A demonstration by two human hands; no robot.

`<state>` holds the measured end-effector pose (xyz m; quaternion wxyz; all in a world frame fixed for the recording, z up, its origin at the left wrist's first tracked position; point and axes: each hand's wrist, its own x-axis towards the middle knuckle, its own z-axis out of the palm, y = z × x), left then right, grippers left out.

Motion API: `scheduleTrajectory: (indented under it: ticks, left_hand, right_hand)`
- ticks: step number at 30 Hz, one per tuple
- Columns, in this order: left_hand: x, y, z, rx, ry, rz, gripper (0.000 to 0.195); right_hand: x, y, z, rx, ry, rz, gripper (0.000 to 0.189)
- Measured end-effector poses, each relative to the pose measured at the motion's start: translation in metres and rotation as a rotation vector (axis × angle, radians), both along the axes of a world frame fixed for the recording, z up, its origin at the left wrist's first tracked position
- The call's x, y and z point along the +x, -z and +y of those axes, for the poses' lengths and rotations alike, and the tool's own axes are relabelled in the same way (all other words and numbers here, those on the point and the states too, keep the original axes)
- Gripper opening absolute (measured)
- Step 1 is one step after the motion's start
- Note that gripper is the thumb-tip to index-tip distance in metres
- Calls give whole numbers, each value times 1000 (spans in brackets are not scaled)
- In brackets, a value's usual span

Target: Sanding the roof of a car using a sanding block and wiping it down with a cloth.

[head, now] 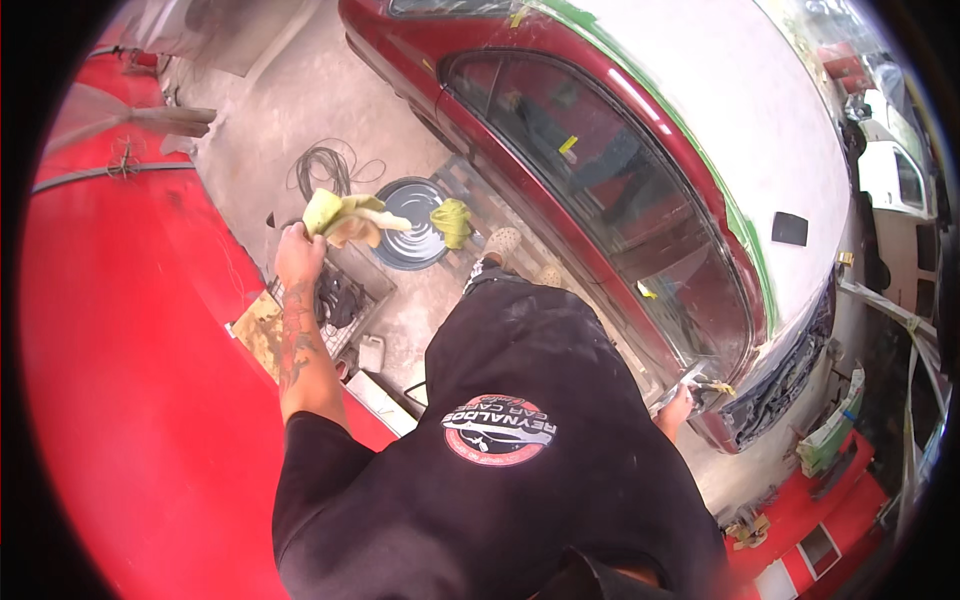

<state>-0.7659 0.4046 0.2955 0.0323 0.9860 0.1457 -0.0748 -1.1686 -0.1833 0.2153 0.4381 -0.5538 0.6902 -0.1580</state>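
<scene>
My left hand (300, 255) is closed on a yellow-green cloth (345, 216), which hangs out over the near side of a dark round basin of water (411, 238). Another crumpled yellow-green cloth (451, 223) lies at the basin's right rim. My right hand (676, 409) is low at the right, by the side of a dark red car (525, 180). Its fingers are at a greyish object (697, 379), and whether they hold it or only touch it cannot be told. The car's roof (735, 90) is whitish with green edges, and a dark square sheet (790, 229) lies on it.
A red surface (142, 337) fills the left side. A coiled cable (326, 169) lies on the floor beyond the basin. Near my left forearm are a crate with dark items (337, 300) and a whitish jug (371, 352). Loose car parts (832, 427) stand at the right.
</scene>
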Motion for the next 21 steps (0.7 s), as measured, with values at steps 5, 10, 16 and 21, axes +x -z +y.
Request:
scheduleTrajectory:
  ticks: [5, 10, 16, 21]
  left_hand:
    - [-14, 7, 21, -51, 7, -182, 27]
    - [-12, -5, 24, -130, -73, -300, 25]
    - [-16, -11, 37, -259, -171, -236, 27]
    - [-24, 9, 75, -485, -336, -532, 25]
  right_hand:
    - [5, -10, 13, 14, -18, 71, 30]
    - [7, -16, 9, 39, -76, 167, 34]
    - [12, 0, -16, 16, -141, 113, 34]
    - [75, 4, -31, 323, -340, 177, 31]
